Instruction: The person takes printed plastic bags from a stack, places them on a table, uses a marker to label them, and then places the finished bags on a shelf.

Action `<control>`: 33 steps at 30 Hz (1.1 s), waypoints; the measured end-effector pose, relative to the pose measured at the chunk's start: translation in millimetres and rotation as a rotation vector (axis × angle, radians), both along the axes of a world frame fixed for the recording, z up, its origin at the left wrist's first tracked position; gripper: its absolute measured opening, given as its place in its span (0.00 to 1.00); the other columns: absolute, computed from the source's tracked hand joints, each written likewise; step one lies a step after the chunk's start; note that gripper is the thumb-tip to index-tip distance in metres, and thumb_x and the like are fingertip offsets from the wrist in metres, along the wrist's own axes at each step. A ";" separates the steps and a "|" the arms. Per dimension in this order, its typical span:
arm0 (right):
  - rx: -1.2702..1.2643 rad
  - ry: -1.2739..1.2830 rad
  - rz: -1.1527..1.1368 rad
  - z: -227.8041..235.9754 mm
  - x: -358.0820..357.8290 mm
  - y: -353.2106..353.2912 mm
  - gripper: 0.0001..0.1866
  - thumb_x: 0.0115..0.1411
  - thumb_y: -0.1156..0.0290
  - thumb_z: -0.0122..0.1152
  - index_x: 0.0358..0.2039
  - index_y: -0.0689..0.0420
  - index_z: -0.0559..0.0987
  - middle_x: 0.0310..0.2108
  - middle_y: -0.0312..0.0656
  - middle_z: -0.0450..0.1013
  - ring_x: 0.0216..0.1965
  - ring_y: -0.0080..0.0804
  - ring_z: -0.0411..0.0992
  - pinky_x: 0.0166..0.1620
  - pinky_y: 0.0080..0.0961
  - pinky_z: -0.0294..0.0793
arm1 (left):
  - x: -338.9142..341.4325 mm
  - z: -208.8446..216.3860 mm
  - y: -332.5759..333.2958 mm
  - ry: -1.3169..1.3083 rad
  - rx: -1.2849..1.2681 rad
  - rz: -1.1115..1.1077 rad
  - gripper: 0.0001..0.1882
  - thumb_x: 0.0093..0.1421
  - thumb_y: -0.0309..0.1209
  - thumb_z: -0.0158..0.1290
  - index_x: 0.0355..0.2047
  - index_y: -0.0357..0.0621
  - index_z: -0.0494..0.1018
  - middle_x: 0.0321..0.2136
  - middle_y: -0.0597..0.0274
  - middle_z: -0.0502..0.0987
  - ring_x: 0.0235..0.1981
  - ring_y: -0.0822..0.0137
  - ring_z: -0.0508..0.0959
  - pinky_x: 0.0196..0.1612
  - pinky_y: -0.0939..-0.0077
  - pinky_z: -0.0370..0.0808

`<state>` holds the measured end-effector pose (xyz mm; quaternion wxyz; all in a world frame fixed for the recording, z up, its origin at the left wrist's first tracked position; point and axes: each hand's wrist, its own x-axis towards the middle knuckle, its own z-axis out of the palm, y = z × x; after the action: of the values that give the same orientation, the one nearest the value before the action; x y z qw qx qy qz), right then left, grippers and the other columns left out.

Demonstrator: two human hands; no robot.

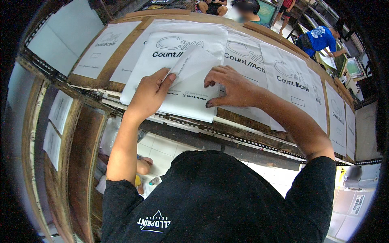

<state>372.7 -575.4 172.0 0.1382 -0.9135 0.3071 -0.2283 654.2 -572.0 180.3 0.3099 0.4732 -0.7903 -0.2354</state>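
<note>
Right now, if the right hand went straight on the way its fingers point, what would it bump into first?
The right hand points leftward, so probably the raised flap of the white printed sheet, then the left hand; heights are hard to judge here.

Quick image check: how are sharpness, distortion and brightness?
Head view: left hand, right hand and the printed white sheet look reasonably sharp; head view: wooden table bows into an arc, corners black; head view: floor tiles bright, black T-shirt dark and grainy; head view: a smeared patch lies by a person's head at the top.
</note>
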 end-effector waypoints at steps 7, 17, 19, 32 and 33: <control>0.094 0.012 0.051 -1.3 8.0 -12.6 0.11 0.63 0.64 0.64 0.34 0.58 0.77 0.32 0.43 0.72 0.39 0.38 0.72 0.48 0.37 0.67 | 2.0 -2.3 1.4 -0.014 -0.039 -0.033 0.19 0.71 0.43 0.47 0.40 0.37 0.74 0.21 0.41 0.72 0.22 0.50 0.72 0.30 0.62 0.68; 0.025 -0.135 -0.215 19.0 25.7 -24.6 0.15 0.66 0.60 0.58 0.33 0.61 0.78 0.32 0.50 0.74 0.36 0.49 0.74 0.40 0.41 0.73 | 4.5 -2.8 4.2 -0.011 -0.198 -0.125 0.16 0.66 0.37 0.54 0.46 0.37 0.75 0.28 0.39 0.78 0.28 0.46 0.78 0.37 0.63 0.74; -0.053 -0.326 -0.247 24.0 26.4 -13.6 0.10 0.66 0.66 0.59 0.35 0.62 0.77 0.32 0.45 0.73 0.34 0.40 0.73 0.38 0.35 0.73 | 5.6 -3.5 1.6 -0.045 -0.129 -0.081 0.19 0.66 0.38 0.53 0.48 0.34 0.74 0.32 0.36 0.78 0.33 0.43 0.79 0.40 0.61 0.74; 0.081 -0.004 0.012 -1.3 3.6 -6.5 0.12 0.61 0.62 0.67 0.33 0.58 0.77 0.33 0.42 0.72 0.38 0.40 0.72 0.46 0.37 0.68 | 0.3 5.2 1.9 -0.046 0.088 0.015 0.24 0.67 0.44 0.51 0.49 0.31 0.74 0.38 0.33 0.79 0.39 0.44 0.81 0.44 0.60 0.74; 0.103 -0.036 0.000 -4.6 4.3 -12.4 0.13 0.62 0.63 0.66 0.33 0.60 0.77 0.31 0.44 0.72 0.36 0.41 0.72 0.44 0.37 0.69 | -0.3 4.8 2.0 -0.031 0.097 0.005 0.25 0.67 0.44 0.52 0.49 0.31 0.74 0.38 0.33 0.79 0.39 0.45 0.81 0.45 0.60 0.74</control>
<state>377.0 -587.8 167.4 0.1908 -0.9010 0.3158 -0.2283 653.9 -570.0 185.1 0.2749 0.4935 -0.7815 -0.2651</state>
